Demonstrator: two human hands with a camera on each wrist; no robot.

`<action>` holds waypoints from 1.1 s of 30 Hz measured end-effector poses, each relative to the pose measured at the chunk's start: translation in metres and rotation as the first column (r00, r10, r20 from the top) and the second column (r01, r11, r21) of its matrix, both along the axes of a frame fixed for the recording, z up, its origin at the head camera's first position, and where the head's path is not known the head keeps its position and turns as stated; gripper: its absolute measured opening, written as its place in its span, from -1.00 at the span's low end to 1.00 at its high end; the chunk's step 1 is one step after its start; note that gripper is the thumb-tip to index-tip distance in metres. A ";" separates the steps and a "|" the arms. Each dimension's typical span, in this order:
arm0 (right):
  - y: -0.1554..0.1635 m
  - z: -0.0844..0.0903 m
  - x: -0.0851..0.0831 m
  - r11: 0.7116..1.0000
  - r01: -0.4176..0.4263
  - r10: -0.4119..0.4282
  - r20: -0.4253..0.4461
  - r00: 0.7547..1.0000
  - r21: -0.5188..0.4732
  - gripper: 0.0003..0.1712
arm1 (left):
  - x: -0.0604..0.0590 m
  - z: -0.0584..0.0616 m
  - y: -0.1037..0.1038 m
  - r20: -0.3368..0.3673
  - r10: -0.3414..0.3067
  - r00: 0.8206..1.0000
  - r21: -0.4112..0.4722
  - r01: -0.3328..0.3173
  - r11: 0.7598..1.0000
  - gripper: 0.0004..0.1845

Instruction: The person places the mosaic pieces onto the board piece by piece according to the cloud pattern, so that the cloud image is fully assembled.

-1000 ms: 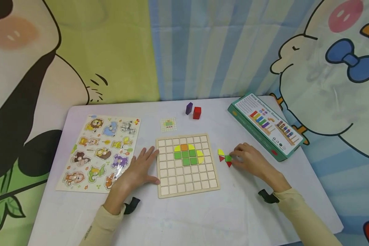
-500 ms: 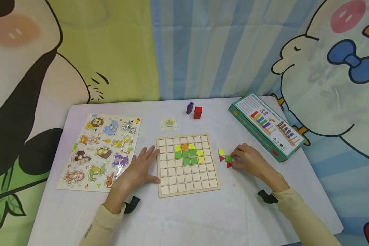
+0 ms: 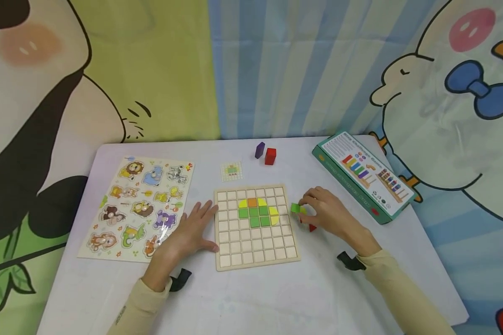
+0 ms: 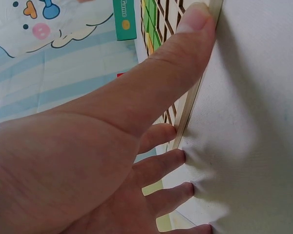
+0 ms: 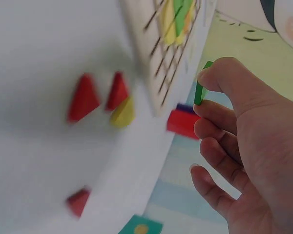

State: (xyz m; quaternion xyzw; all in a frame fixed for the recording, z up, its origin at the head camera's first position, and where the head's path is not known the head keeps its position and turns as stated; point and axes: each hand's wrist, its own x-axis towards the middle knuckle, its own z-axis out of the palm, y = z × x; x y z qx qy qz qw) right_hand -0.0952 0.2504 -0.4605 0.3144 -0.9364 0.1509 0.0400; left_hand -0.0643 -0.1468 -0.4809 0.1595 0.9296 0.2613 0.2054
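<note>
My right hand (image 3: pixel 331 211) pinches a small green square tile (image 3: pixel 295 208) between thumb and index finger, just off the right side of a wooden grid board (image 3: pixel 247 246). The right wrist view shows the green tile (image 5: pixel 201 85) lifted off the table. Beneath that hand lie several red triangle tiles (image 5: pixel 83 100) and a yellow curved-edge tile (image 5: pixel 123 113). On the board, green, yellow and orange tiles (image 3: pixel 253 211) form a pattern in the upper middle. Fingers spread, my left hand (image 3: pixel 188 232) rests at the board's left edge, its thumb (image 4: pixel 195 24) touching the rim.
A small pattern card (image 3: pixel 232 171) lies behind the board, near a purple block (image 3: pixel 260 150) and a red block (image 3: pixel 270 157). An animal puzzle board (image 3: pixel 125 200) lies left, partly under my left hand and forearm. A green game box (image 3: pixel 366 179) sits at the back right.
My right hand has picked up the green tile from among the loose pieces and moved left with it toward the board. The left hand stays in place.
</note>
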 end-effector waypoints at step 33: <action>-0.123 -0.030 -0.002 0.961 -0.249 0.260 -0.086 0.962 0.119 -0.76 | 0.000 0.002 0.001 0.016 0.004 1.000 -0.019 -0.003 1.000 0.25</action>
